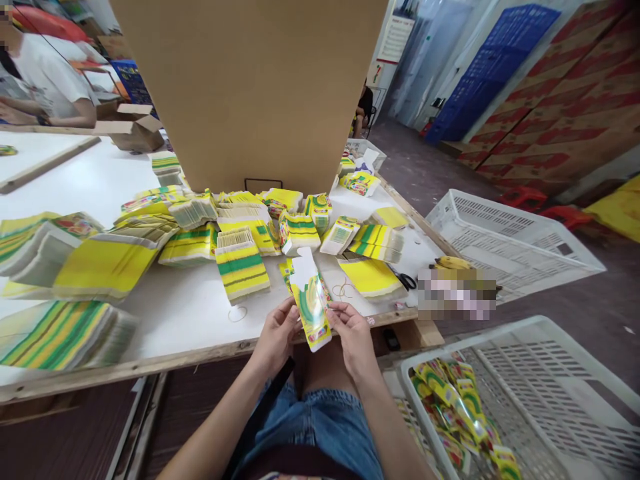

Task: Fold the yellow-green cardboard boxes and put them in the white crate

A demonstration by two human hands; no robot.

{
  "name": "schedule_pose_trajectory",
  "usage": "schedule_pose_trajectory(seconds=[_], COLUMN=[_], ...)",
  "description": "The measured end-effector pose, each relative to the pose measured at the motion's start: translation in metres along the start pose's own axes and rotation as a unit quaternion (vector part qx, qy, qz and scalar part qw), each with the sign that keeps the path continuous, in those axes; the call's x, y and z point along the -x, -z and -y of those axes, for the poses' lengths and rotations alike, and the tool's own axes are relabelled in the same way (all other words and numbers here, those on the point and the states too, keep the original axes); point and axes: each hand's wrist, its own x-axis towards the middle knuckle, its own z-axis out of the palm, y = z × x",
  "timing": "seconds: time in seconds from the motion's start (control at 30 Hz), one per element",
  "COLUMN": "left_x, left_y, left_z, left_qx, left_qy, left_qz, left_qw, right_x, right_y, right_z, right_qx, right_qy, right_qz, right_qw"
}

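Observation:
Between my two hands, over the table's front edge, is a yellow, green and white printed carton (312, 300), flat or nearly so, with a white flap at its far end. My left hand (278, 333) grips its left edge, thumb on top. On the right edge, my right hand (351, 332) pinches it between thumb and fingers. Just behind it lies another printed piece, partly hidden. Stacks of flat yellow cartons (241, 265) lie beyond my hands, and a yellow stack (373, 277) sits to the right. Rubber bands (343, 288) rest close to my right hand.
A tall cardboard panel (250, 93) stands behind the stacks. Black scissors (406, 280) lie at the right edge. A white crate (550, 400) at lower right holds printed packs; another white crate (515, 250) stands beyond it. A person in a white shirt (55, 77) sits at far left.

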Motion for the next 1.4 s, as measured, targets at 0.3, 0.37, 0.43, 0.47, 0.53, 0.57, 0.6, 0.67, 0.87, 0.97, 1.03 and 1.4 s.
schedule_pose_trajectory(seconds=[0.3, 0.37, 0.43, 0.47, 0.53, 0.57, 0.6, 0.67, 0.87, 0.97, 1.03, 1.4], left_x=[0.004, 0.006, 0.007, 0.007, 0.007, 0.007, 0.007, 0.006, 0.000, 0.001, 0.005, 0.022], left_y=[0.000, 0.001, 0.003, 0.003, 0.004, 0.005, 0.005, 0.003, -0.003, -0.004, -0.003, 0.004], left_z=[0.014, 0.014, 0.013, 0.012, 0.010, 0.010, 0.009, 0.008, 0.012, 0.013, 0.010, -0.027], left_qx=[0.096, 0.105, 0.112, 0.112, 0.105, 0.100, 0.095, 0.087, 0.022, -0.003, -0.046, -0.089], left_qy=[0.040, 0.038, 0.025, 0.019, 0.013, 0.012, 0.013, 0.015, -0.007, -0.018, -0.043, 0.032], left_qz=[0.074, 0.099, 0.133, 0.145, 0.151, 0.149, 0.144, 0.127, 0.021, 0.004, -0.007, 0.159], left_qw=[0.992, 0.989, 0.984, 0.983, 0.983, 0.984, 0.985, 0.988, 1.000, 1.000, 0.998, 0.983], right_x=[0.016, 0.017, 0.017, 0.017, 0.018, 0.019, 0.020, 0.022, 0.031, 0.033, 0.033, 0.018], right_y=[-0.007, -0.007, -0.008, -0.008, -0.007, -0.007, -0.006, -0.005, -0.006, -0.007, -0.006, 0.019], right_z=[0.004, 0.005, 0.005, 0.005, 0.005, 0.005, 0.005, 0.007, 0.004, -0.001, -0.001, 0.034], right_qx=[-0.209, -0.218, -0.225, -0.228, -0.226, -0.219, -0.206, -0.171, -0.054, 0.017, 0.033, -0.012], right_qy=[-0.122, -0.126, -0.131, -0.134, -0.135, -0.130, -0.119, -0.090, -0.034, 0.001, 0.015, 0.048], right_qz=[0.028, 0.036, 0.040, 0.041, 0.047, 0.048, 0.046, 0.043, 0.045, 0.008, 0.007, 0.211], right_qw=[0.970, 0.967, 0.965, 0.963, 0.963, 0.966, 0.970, 0.980, 0.997, 1.000, 0.999, 0.976])
